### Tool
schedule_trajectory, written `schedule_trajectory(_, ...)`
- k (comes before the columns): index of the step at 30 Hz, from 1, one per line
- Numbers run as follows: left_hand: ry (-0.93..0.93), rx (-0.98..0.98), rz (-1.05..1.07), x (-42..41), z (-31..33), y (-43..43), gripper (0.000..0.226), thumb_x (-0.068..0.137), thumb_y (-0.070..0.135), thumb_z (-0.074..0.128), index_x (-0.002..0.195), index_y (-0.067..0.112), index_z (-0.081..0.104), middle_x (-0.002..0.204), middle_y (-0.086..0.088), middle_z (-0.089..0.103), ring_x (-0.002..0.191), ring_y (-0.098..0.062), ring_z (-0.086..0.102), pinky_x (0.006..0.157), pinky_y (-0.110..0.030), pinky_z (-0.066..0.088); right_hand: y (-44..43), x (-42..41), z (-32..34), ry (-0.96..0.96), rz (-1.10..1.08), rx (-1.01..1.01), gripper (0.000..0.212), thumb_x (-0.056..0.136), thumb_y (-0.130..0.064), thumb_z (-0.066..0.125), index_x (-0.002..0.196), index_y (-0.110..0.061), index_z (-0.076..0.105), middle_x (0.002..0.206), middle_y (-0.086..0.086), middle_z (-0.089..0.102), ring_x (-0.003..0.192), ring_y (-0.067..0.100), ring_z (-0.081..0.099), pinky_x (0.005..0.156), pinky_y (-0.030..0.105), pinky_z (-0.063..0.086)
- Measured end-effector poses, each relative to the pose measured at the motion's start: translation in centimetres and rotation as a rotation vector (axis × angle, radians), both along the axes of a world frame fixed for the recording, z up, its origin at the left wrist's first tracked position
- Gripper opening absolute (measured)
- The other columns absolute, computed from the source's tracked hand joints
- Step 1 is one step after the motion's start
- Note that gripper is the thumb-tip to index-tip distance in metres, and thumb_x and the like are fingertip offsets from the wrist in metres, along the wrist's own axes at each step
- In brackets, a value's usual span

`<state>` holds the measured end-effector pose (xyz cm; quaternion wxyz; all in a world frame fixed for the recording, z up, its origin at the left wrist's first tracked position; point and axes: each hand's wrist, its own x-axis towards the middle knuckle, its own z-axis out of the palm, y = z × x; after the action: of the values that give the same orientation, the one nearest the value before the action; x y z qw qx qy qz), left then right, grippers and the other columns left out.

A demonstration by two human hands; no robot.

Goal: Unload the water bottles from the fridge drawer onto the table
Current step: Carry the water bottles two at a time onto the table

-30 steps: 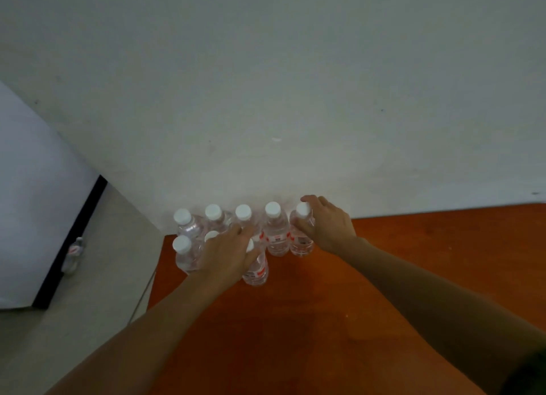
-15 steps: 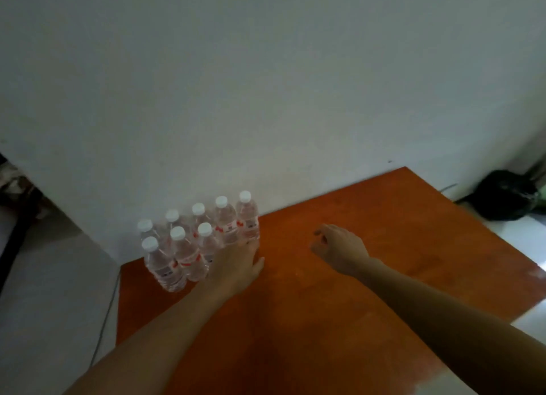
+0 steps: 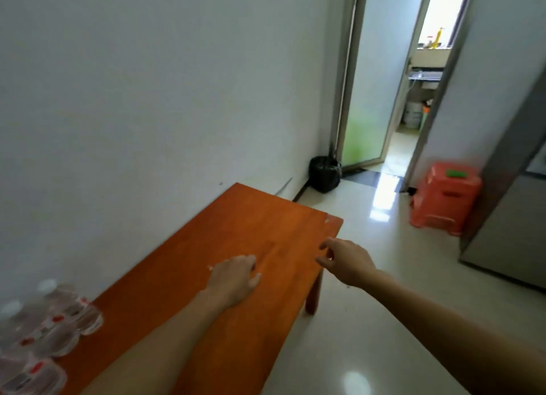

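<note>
Fingers (image 3: pixel 247 260) empty; water bottles (image 3: pixel 51 331) on table (image 3: pixel 251 217)

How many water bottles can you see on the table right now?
3 blurred water bottles show, bunched at the left end of the table: one by the wall, one nearer, one at the bottom edge. More may be cut off.

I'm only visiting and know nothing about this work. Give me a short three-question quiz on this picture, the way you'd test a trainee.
1. True or false: the left hand and the right hand both hold nothing.
2. Where do the water bottles stand? A on the floor; B on the table; C in a drawer.
3. Fill in: the plastic stool is ___ in colour.
Key: 1 true; 2 B; 3 orange-red.
</note>
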<state>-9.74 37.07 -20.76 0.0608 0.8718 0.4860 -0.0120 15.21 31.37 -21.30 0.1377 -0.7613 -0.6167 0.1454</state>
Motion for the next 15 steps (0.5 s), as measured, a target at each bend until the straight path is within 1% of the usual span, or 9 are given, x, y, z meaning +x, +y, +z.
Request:
schedule_trajectory(3, -0.025, -0.053, -0.084, 9.8, -0.4, -0.4, 0.028, 0.093, 0.045, 0.049, 0.107, 0.022, 0.055, 0.106, -0.002, 0.063, 0.094, -0.021, 0.062, 0.077, -0.033, 0.049, -3.4, 9.3, -0.2, -0.033, -0.107, -0.004, 0.037, 0.092, -0.052, 0.055, 0.119, -0.027, 0.059, 0.102, -0.006, 0.067, 0.084, 0.01, 0.06, 0.072, 0.026, 0.051)
schedule_trajectory(6, -0.078, -0.121, -0.167, 20.2, -1.6, -1.7, 0.02, 0.093, 0.043, 0.052, 0.1, 0.024, 0.056, 0.091, 0.006, 0.06, 0.08, -0.01, 0.059, 0.068, -0.024, 0.049, -7.0, 19.1, -0.7, -0.055, -0.211, -0.019, 0.038, 0.09, -0.053, 0.054, 0.119, -0.029, 0.059, 0.101, -0.008, 0.067, 0.088, 0.012, 0.061, 0.073, 0.03, 0.05)
schedule_trajectory(7, -0.091, -0.146, -0.198, 23.4, -2.1, -2.2, 0.021, 0.093, 0.044, 0.053, 0.1, 0.025, 0.057, 0.091, 0.006, 0.061, 0.079, -0.009, 0.06, 0.069, -0.024, 0.052, -8.2, 22.1, -0.8, -0.051, -0.256, -0.026, 0.038, 0.09, -0.053, 0.055, 0.119, -0.029, 0.06, 0.1, -0.008, 0.067, 0.087, 0.013, 0.061, 0.072, 0.029, 0.048)
schedule_trajectory(8, -0.091, -0.173, -0.231, 26.4, -2.6, -2.9, 0.023, 0.092, 0.044, 0.054, 0.103, 0.024, 0.058, 0.094, 0.004, 0.064, 0.08, -0.009, 0.061, 0.072, -0.026, 0.054, -9.5, 24.7, -0.9, -0.041, -0.297, -0.031, 0.038, 0.09, -0.052, 0.056, 0.119, -0.028, 0.06, 0.099, -0.008, 0.066, 0.086, 0.013, 0.06, 0.071, 0.029, 0.047)
schedule_trajectory(10, -0.08, -0.197, -0.306, 31.7, -3.2, -4.0, 0.028, 0.093, 0.045, 0.052, 0.11, 0.023, 0.057, 0.102, 0.0, 0.066, 0.083, -0.011, 0.061, 0.078, -0.029, 0.055, -11.7, 29.3, -1.2, -0.018, -0.373, -0.03, 0.037, 0.089, -0.05, 0.058, 0.118, -0.027, 0.061, 0.093, -0.009, 0.064, 0.082, 0.011, 0.058, 0.069, 0.029, 0.046)
schedule_trajectory(12, -0.07, -0.166, -0.392, 36.4, -3.5, -4.3, 0.031, 0.093, 0.046, 0.05, 0.113, 0.023, 0.056, 0.106, -0.001, 0.066, 0.088, -0.014, 0.061, 0.082, -0.032, 0.053, -13.3, 33.4, -1.5, -0.014, -0.439, -0.027, 0.036, 0.088, -0.05, 0.06, 0.116, -0.027, 0.062, 0.089, -0.011, 0.062, 0.08, 0.01, 0.058, 0.069, 0.03, 0.048)
schedule_trajectory(15, -0.039, -0.108, -0.473, 43.0, -3.6, -3.3, 0.033, 0.093, 0.047, 0.048, 0.114, 0.023, 0.056, 0.105, -0.001, 0.065, 0.092, -0.019, 0.061, 0.084, -0.038, 0.051, -14.4, 38.9, -1.9, 0.001, -0.524, -0.005, 0.038, 0.086, -0.051, 0.06, 0.116, -0.027, 0.063, 0.087, -0.01, 0.063, 0.079, 0.012, 0.059, 0.071, 0.031, 0.049)
